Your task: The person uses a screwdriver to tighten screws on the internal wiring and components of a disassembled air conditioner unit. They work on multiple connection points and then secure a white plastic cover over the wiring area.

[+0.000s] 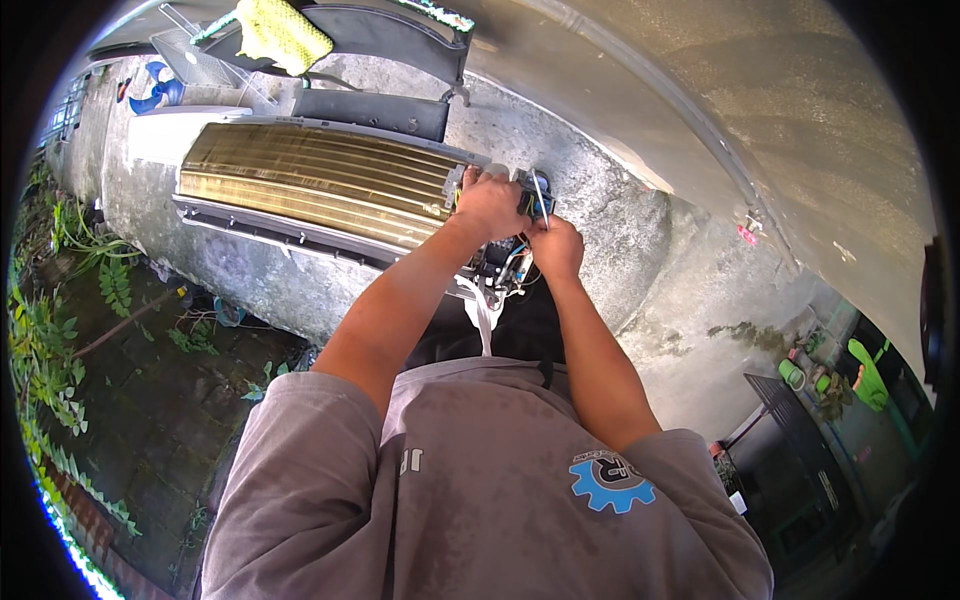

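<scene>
An opened air-conditioner indoor unit (pixel 310 185) with golden fins lies across a rough concrete ledge (pixel 600 215). At its right end sits an electrical box (pixel 500 262) with loose wires. My left hand (pixel 490 205) rests closed on the top of that end. My right hand (pixel 553 245) grips a thin screwdriver (pixel 540 195) whose shaft points up into the box. White and coloured wires (pixel 515 272) hang below both hands. What my left fingers hold is hidden.
A yellow cloth (pixel 280 35) lies on dark plastic covers (pixel 375 110) behind the unit. A blue fan blade (pixel 158 88) lies at far left. Green plants (pixel 60 330) grow below the ledge. Green pipe fittings (pixel 810 375) sit at right.
</scene>
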Available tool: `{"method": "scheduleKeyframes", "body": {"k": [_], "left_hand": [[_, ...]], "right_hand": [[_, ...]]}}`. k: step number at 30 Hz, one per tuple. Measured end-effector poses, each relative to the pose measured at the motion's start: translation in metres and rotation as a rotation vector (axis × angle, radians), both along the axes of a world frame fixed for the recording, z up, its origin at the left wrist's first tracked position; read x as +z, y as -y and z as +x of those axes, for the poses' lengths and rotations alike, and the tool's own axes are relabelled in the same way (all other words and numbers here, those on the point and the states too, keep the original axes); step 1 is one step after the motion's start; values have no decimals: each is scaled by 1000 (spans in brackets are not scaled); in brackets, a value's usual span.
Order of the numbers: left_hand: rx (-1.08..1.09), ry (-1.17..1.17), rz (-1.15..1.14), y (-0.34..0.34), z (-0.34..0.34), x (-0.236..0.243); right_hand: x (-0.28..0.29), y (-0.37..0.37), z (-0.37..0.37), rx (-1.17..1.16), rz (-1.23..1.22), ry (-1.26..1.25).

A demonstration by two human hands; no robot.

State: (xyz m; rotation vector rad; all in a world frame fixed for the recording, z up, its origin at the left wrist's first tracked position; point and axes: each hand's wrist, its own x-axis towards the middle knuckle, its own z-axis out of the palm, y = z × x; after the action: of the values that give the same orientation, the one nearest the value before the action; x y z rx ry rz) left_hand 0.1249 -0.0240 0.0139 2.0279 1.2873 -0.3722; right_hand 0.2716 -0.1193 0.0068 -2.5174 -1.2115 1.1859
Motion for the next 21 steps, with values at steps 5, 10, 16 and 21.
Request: {"method": "scheduleKeyframes", "body": {"k": [5,10,16,21], "left_hand": [[13,-32,-12,-5,7,5],[29,-35,47,-5,10,2],[42,-38,-2,-8,11,-1],[53,-32,-18,-6,10,5]], "right_hand": [[13,10,24,-91,-260,-448],[43,52,30,-101,-67,-501],[49,64,7,203,304,-288],[44,56,5,29,292,-158]]}}
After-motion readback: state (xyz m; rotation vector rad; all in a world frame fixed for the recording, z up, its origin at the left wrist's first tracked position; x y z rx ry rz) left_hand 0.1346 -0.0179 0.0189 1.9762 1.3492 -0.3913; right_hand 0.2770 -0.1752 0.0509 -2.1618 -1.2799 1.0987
